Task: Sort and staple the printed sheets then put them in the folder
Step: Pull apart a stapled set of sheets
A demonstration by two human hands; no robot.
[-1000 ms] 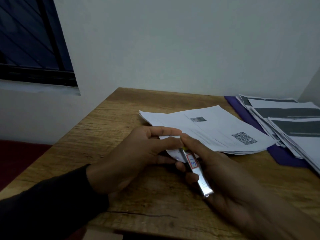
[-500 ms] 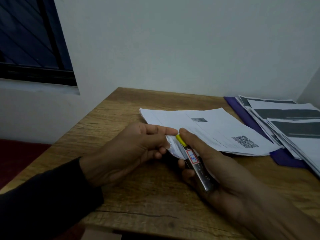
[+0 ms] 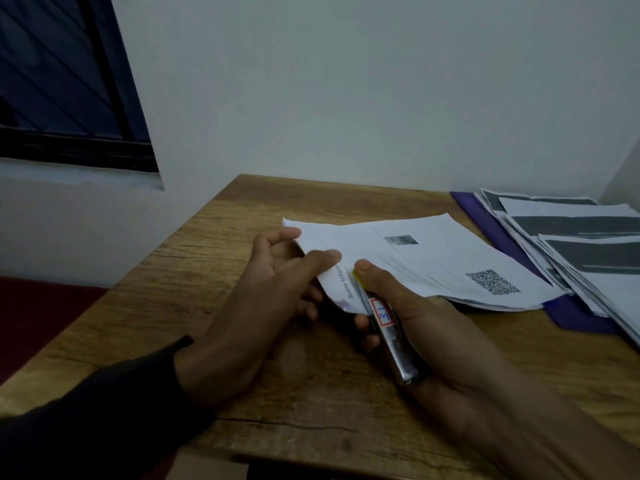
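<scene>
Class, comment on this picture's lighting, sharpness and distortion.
Head view: dim, bluish light; the window is dark. Sheets are the brightest area, their small print unreadable. Left hand's fingertips look slightly smeared. Wide lens leans the window frame.

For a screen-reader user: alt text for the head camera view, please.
A right hand grips a stapler on the corner of a sheet bundle pinched by the left hand, on a wooden table. More sheets lie on a purple folder at right.

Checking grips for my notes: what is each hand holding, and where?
Right hand grips the stapler around its body; left hand pinches the sheets at their near corner.
</scene>
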